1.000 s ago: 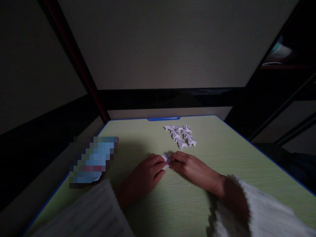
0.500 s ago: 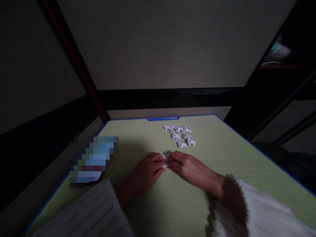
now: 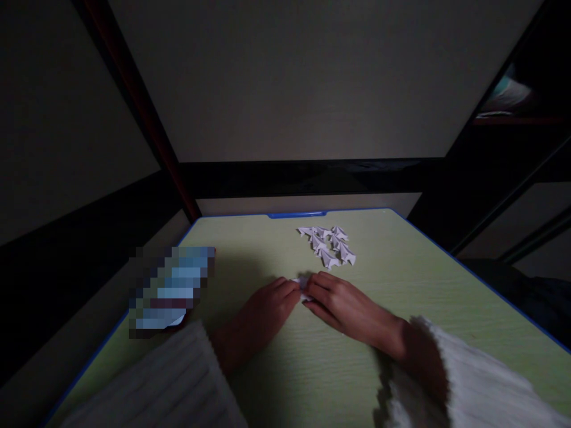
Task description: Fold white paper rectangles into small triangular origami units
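Note:
Between my fingertips, low over the table, is a small piece of white folded paper point(image 3: 304, 283), mostly covered by the fingers. My left hand point(image 3: 270, 306) is closed on its left side, fingers pressed together. From the right, my right hand point(image 3: 341, 300) grips the same paper, thumb below and fingers above. Just beyond my hands lie several white folded paper figures point(image 3: 329, 258), pointed and creased, grouped in a loose cluster on the table. The exact folds of the paper in my hands are hidden.
The pale green table point(image 3: 401, 285) has a blue edge and a blue handle point(image 3: 298, 214) at the far side. A flat object with a blurred-out screen point(image 3: 178, 285) lies at the left. A light panel point(image 3: 303, 77) stands behind the table.
The left thumb has tucked in under the fingers, and the right thumb now shows apart below its fingers. The view has shifted slightly; the paper figures lie as before.

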The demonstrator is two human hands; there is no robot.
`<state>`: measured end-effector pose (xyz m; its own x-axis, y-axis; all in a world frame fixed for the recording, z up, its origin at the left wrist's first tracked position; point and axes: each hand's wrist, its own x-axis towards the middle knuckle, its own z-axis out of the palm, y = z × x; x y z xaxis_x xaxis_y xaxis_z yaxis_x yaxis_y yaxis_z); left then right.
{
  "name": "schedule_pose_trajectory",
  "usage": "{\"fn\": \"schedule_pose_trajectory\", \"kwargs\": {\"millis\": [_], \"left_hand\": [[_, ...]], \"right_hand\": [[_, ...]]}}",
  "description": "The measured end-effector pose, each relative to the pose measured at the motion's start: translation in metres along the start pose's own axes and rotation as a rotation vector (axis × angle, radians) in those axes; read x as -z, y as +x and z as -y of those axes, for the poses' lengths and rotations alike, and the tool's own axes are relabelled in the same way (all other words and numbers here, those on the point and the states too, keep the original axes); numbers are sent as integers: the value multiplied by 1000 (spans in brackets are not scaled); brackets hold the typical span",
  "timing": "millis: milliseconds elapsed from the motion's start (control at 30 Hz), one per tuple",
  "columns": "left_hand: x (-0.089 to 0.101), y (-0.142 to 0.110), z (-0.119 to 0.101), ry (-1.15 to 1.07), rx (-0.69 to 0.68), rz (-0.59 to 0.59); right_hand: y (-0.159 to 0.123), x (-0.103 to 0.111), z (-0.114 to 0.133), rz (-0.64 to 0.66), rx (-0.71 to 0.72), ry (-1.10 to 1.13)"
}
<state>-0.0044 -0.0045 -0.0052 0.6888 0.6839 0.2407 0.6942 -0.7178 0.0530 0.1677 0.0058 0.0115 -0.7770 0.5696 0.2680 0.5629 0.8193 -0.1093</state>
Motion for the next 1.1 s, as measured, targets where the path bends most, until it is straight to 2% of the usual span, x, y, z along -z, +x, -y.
{"fn": "schedule_pose_trajectory", "kwargs": {"millis": [233, 400, 633, 1100], "left_hand": [[-8, 2, 4, -48, 21, -46], [-2, 3, 1, -40, -1, -56], [0, 2, 1, -117, 35, -85], [0, 7, 0, -126, 86, -39]], "right_hand": [[2, -3, 2, -5, 2, -88], [3, -4, 2, -11, 77, -185], [3, -1, 2, 4, 99, -215], [6, 1, -1, 36, -8, 1]]}}
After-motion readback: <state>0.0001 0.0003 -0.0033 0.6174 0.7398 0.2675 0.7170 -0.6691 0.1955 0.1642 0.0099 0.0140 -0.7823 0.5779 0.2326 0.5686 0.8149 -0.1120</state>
